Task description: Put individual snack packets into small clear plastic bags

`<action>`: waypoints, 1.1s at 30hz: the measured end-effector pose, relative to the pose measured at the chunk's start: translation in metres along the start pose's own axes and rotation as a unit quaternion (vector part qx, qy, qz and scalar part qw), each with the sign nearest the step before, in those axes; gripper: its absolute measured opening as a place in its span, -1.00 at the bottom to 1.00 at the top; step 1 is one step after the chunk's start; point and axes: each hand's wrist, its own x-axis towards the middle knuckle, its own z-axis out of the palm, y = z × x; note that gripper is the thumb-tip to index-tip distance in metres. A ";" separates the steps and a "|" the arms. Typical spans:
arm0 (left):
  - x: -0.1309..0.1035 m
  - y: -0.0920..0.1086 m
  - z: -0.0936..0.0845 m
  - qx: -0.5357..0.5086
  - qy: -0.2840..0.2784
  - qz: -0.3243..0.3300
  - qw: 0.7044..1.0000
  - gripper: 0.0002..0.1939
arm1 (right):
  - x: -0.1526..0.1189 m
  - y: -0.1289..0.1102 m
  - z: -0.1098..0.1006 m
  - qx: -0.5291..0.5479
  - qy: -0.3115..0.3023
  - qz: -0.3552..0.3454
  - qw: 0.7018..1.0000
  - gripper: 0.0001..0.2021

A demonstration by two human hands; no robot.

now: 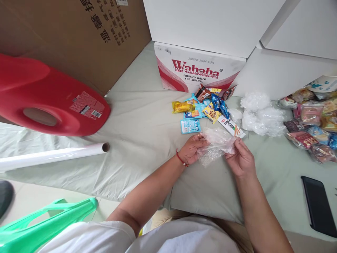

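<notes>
Between my two hands a crumpled clear plastic bag [214, 146] is stretched just above the cloth-covered surface. My left hand [194, 147], with a red string at the wrist, pinches its left side. On the opposite side, the fingers of my right hand [241, 158] are closed on the bag's edge. Just beyond lies a pile of small packaged snacks: a light blue packet [190, 126], a yellow packet [183, 106], a yellow cookie packet [211, 113] and a white snack packet [231, 126] partly behind the bag.
Crumpled clear bags [263, 114] and bagged snacks [312, 114] lie to the right, with a black phone [318, 205] nearer. A white Wahaba-style printed carton [200, 66] stands behind. Leftward are a red jug [60, 102], a film roll [55, 156], a cardboard box [79, 42] and a green stool [52, 223].
</notes>
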 end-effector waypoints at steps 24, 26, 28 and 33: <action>-0.002 0.016 0.003 0.101 0.051 0.093 0.989 -0.46 | 0.018 -0.035 -0.047 -0.106 0.157 -0.073 0.979 -0.59; -0.002 0.018 0.003 0.091 0.061 0.104 0.988 -0.46 | 0.025 -0.034 -0.057 -0.129 0.191 -0.106 0.967 -0.60; -0.002 0.018 0.003 0.080 0.068 0.111 0.988 -0.46 | 0.028 -0.033 -0.064 -0.178 0.225 -0.154 0.946 -0.63; -0.002 0.017 0.002 0.082 0.071 0.105 0.989 -0.47 | 0.010 -0.041 -0.051 -0.408 0.306 -0.339 0.791 -0.74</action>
